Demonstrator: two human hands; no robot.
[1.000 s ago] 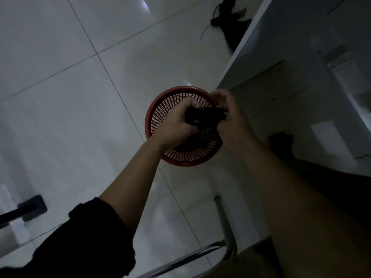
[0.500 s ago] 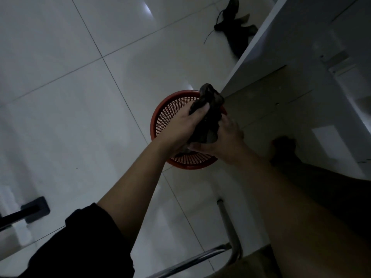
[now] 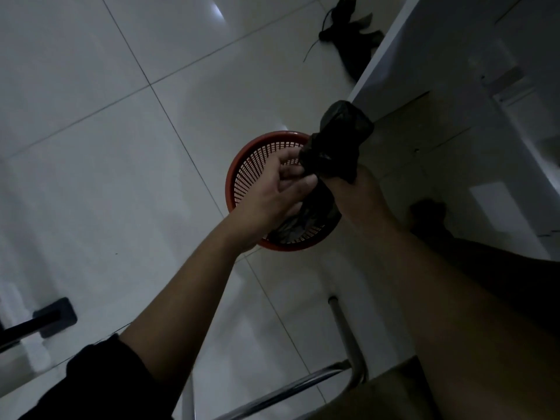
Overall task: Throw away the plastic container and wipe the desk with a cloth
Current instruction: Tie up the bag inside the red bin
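While two hands hover over one round red plastic mesh basket [image 3: 239, 168] on the white tiled floor [image 3: 106, 177], the right hand [image 3: 359, 197] is closed round one crumpled black plastic bag [image 3: 336, 144], its bunched top beside the white bench [image 3: 391, 50] edge. The left hand [image 3: 269, 192] pinches the same bag with curled fingers, and the bag's tail hangs over the basket.

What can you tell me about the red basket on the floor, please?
The red basket is round and looks like plastic, with a solid rim and slotted lattice walls. It stands upright, mouth open, on the pale tiled floor, close beside the desk. A black bag, gripped above it by the left hand and the right hand, appears to trail its lower end inside. The hands and bag hide the basket's right side.
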